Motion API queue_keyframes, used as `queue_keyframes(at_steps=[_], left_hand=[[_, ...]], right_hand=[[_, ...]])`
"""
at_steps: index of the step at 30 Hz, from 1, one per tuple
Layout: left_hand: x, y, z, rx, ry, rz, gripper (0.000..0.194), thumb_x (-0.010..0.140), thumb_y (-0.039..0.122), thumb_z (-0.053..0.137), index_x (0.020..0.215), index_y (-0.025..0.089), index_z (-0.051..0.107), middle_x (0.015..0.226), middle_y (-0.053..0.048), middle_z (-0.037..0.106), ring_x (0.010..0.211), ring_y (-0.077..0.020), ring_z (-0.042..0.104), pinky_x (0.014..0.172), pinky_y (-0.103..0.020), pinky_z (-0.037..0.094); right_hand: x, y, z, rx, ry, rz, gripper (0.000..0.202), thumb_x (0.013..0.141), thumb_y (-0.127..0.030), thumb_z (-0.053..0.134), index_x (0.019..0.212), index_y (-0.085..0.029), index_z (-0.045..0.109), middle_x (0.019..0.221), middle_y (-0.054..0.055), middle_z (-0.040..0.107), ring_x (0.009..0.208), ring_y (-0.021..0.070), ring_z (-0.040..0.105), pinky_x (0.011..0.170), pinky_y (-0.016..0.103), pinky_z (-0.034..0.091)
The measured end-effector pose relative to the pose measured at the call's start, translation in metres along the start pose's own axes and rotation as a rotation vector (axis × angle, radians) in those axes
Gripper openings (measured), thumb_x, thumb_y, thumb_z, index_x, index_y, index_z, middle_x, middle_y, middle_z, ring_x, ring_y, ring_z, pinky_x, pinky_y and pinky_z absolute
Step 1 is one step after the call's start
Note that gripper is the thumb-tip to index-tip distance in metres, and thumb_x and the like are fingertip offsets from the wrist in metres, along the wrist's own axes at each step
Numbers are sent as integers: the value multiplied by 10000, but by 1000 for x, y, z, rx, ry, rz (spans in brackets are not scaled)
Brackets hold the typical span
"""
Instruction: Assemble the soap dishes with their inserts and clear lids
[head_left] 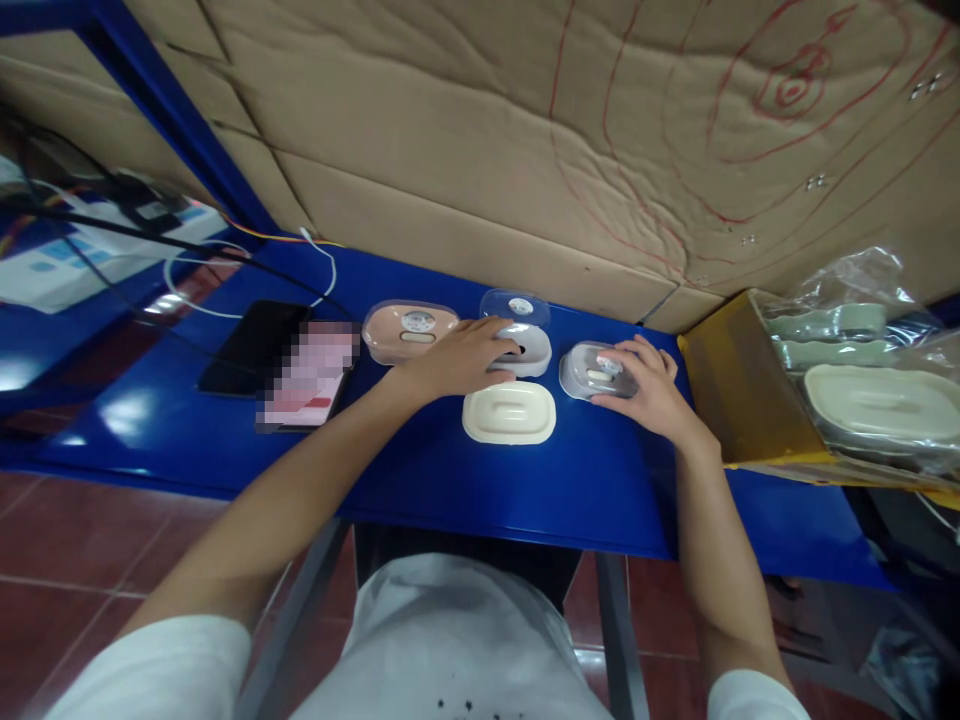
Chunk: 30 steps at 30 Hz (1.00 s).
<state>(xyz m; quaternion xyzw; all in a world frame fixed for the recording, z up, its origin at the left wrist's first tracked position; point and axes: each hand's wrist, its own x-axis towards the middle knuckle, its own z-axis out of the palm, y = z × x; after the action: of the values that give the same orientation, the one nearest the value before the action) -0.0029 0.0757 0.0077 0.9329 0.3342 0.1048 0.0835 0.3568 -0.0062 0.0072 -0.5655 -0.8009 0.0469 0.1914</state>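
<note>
While your left hand (454, 360) lies over the white container (536, 352) on the blue counter (420, 470), its fingers (501, 347) curve at the left end; whether they close on the wall, I cannot tell. Your right hand (651, 392) has thumb and index narrowed on the small clear-covered container (581, 372), thumb at the near side, index on top. This piece stands to the right of the white container, apart from it. Handling, as judged: both appear to be thin moulded plastic, light, fairly stiff and smooth enough to slip; the transparent cover could scratch or crack under a hard squeeze. Take hold low, at the short ends of the body, rather than by the cover alone. The cream lid (510, 413) lies flat just on your side of the white container; its raised central ridge offers you a pinch point
</note>
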Motion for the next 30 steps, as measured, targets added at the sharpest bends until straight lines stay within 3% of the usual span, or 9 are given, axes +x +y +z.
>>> queue_keyframes(at_steps=[3,6,12,16,21,26,30], left_hand=[[-2,1,-2,12,-20,3,396,1027,360,649,1388,200,690,1662,-176,481,1505,-398,520,1224,-566,435],[-2,2,-3,21,-49,6,384,1014,322,640,1372,192,693,1686,-187,452,1534,-404,486,1234,-581,410],[-2,3,-1,40,-47,1,395,996,292,638,1375,191,690,1696,-199,441,1561,-414,446,1244,-602,372],[-5,5,2,72,-34,-8,397,1025,320,623,1396,192,686,1701,-205,437,1552,-414,459,1243,-596,367],[-10,7,6,81,29,14,357,1044,321,605,1366,204,705,1667,-183,491,1515,-384,506,1240,-569,365],[-12,5,6,91,72,49,338,1057,319,587,1352,201,702,1622,-191,536,1498,-368,523,1233,-558,370],[-12,6,7,111,96,68,349,1064,322,581,1380,208,678,1618,-196,538,1462,-367,554,1214,-570,391]], right_hand=[[-4,-6,-12,185,-77,-34,630,898,-688,779,1427,-371,650,1456,111,574,1387,367,601,1200,597,460],[-1,-4,-18,280,-66,-54,537,928,-625,782,1388,-365,689,1410,96,613,1341,328,632,1193,529,498],[39,29,-8,282,96,5,507,937,-644,749,1341,-339,717,1371,108,678,1330,333,631,1192,572,490],[76,45,8,276,-38,-33,516,910,-680,740,1293,-335,723,1342,95,709,1322,331,637,1196,582,479],[106,45,23,247,-94,-41,536,839,-656,802,1257,-328,730,1320,89,709,1315,340,642,1182,590,480],[86,23,10,167,-29,-13,424,984,-592,667,1280,-298,745,1503,120,649,1471,385,537,1252,662,334],[37,-2,-4,138,-11,-104,380,1022,-604,640,1271,-335,741,1398,77,737,1343,326,659,1172,555,446]])
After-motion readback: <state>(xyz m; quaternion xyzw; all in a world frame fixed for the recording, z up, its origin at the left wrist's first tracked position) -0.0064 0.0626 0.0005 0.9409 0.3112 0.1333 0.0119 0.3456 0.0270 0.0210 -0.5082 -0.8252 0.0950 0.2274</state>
